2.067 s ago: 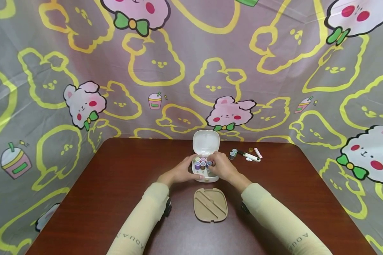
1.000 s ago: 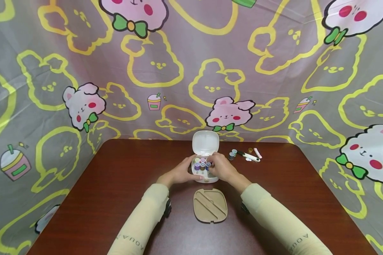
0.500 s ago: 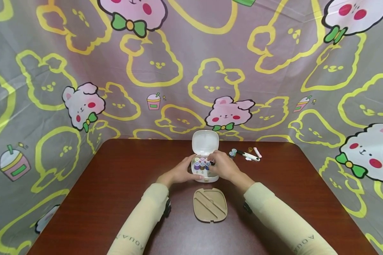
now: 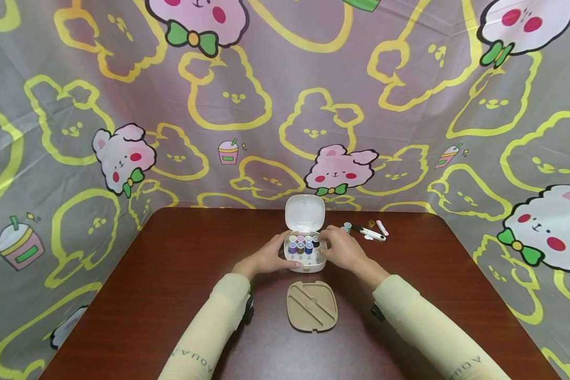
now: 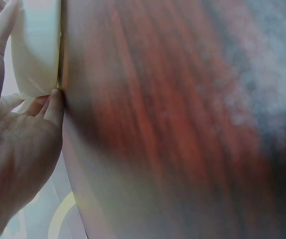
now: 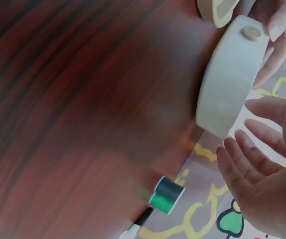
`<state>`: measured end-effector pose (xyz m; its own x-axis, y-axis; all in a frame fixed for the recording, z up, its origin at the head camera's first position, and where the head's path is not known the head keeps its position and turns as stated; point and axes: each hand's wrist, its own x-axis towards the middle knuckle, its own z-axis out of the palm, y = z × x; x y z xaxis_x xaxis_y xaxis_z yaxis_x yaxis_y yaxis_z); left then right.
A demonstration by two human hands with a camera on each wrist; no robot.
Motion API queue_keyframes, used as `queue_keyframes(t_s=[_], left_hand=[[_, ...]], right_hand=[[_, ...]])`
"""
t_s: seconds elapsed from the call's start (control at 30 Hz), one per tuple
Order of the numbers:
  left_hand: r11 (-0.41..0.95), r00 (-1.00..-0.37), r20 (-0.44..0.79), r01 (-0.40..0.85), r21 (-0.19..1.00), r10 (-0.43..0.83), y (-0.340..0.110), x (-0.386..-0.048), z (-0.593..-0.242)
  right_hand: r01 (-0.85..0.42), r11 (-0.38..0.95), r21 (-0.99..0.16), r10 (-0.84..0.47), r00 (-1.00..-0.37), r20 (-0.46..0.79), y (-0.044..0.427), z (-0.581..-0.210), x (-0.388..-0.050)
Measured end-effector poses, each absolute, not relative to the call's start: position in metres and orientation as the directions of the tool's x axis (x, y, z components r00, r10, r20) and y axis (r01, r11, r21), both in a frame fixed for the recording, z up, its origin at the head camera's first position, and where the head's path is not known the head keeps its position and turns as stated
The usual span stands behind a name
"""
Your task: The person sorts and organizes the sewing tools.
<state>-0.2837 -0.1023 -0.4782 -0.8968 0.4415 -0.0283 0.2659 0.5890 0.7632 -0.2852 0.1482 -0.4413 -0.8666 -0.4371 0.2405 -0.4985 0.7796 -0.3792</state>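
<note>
A white sewing box point(image 4: 306, 269) stands on the table, its lid point(image 4: 305, 212) raised. Several thread spools sit upright in it in rows, among them a purple spool point(image 4: 292, 248), a brown spool point(image 4: 301, 248), a blue spool point(image 4: 309, 247) and a black spool point(image 4: 315, 241). My left hand point(image 4: 266, 257) grips the box's left side, thumb at the front; the left wrist view shows fingertips against the box wall point(image 5: 37, 55). My right hand point(image 4: 347, 249) is at the box's right side; in the right wrist view its fingers point(image 6: 255, 154) are loosely spread with nothing between them.
A tan tray insert point(image 4: 312, 306) with diagonal ridges lies in front of the box. Beyond my right hand lie loose spools point(image 6: 168, 194), a black-and-white tool point(image 4: 372, 234), a small yellowish item point(image 4: 371, 224) and a pink-and-white stick point(image 4: 382, 228). Patterned cloth point(image 4: 247, 184) borders the table.
My right hand has drawn back rightward from the spools, its fingers loosened. The blue and black spools now show more fully in the box. My left hand keeps its grip.
</note>
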Motion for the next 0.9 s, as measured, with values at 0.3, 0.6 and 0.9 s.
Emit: queue_keyframes(t_s=[0.3, 0.6, 0.9], left_hand=[[0.579, -0.895, 0.003, 0.292, 0.762, 0.447, -0.103, -0.283, -0.478], [0.589, -0.896, -0.003, 0.289, 0.755, 0.443, -0.104, -0.284, -0.479], [0.588, -0.894, -0.002, 0.293, 0.754, 0.448, -0.103, -0.286, -0.483]], right_hand=[[-0.484, 0.781, -0.395, -0.413, -0.874, 0.255, 0.168, -0.445, -0.287], [-0.534, 0.753, -0.383, -0.425, -0.84, 0.337, 0.193, -0.446, -0.293], [-0.488, 0.743, -0.459, -0.365, -0.869, 0.333, 0.207, -0.45, -0.295]])
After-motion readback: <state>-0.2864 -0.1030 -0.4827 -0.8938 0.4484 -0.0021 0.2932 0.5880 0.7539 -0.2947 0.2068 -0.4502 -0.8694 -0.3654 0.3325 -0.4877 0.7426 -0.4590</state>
